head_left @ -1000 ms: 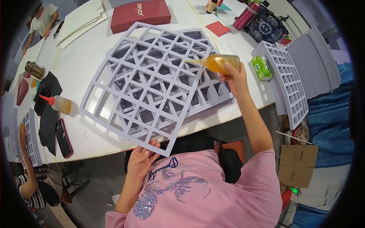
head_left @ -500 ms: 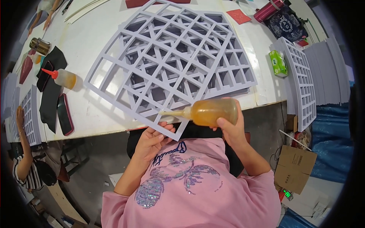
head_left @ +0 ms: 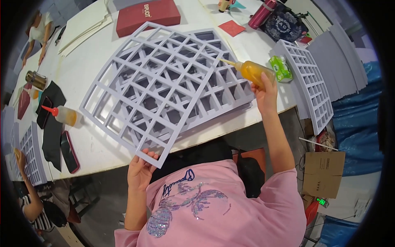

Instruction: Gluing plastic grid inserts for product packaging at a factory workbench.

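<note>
A light grey lattice grid panel lies askew on a stack of similar grids, its near corner jutting past the table edge. At that corner, my left hand grips the frame, fingers under it and thumb beside it. My right hand is wrapped round a clear squeeze bottle of amber liquid, held tilted over the right side of the stack. The bottle's thin nozzle points left, close to the panel's far right corner; whether it touches cannot be made out.
On the left are a red-tipped bottle, black cloth and a phone. A red box sits behind the grids. To the right are a green tissue pack and more grids. Another person's arm is at far left.
My right hand has carried the bottle up and right, from the panel's near corner to its far right corner. My left hand and the panel's near corner appear lower and further left.
</note>
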### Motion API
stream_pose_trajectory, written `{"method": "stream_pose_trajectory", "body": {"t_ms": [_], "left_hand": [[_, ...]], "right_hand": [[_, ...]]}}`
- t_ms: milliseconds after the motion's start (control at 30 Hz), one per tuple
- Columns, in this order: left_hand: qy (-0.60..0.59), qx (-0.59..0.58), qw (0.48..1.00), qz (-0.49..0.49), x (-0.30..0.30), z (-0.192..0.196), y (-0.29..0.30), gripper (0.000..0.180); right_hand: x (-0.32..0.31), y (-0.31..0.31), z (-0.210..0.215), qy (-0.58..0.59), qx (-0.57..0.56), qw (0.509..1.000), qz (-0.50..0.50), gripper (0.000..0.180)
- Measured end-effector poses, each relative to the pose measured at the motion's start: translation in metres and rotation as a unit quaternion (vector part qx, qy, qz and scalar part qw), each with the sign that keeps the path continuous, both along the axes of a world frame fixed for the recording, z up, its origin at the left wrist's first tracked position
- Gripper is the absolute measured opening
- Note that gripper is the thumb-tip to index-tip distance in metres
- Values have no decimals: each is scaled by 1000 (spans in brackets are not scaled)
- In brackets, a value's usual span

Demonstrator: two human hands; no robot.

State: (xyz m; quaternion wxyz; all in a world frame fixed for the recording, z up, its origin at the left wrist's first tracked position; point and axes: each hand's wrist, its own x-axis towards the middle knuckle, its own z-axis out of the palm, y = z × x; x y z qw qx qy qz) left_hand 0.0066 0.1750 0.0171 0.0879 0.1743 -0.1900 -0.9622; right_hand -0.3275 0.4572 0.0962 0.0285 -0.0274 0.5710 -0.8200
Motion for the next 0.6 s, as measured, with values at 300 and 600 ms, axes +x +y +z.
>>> {"method": "stream_pose_trajectory", "body": {"t_ms": [300,600], "left_hand": [[-19,32,999,25,0,5,3,34],[-12,2,1000,8,8,-6,1,37]], "right_hand": [[-37,8,-12,-19,49,998,-45,43],[83,-3,-4,-68,48,992,94,41]]}}
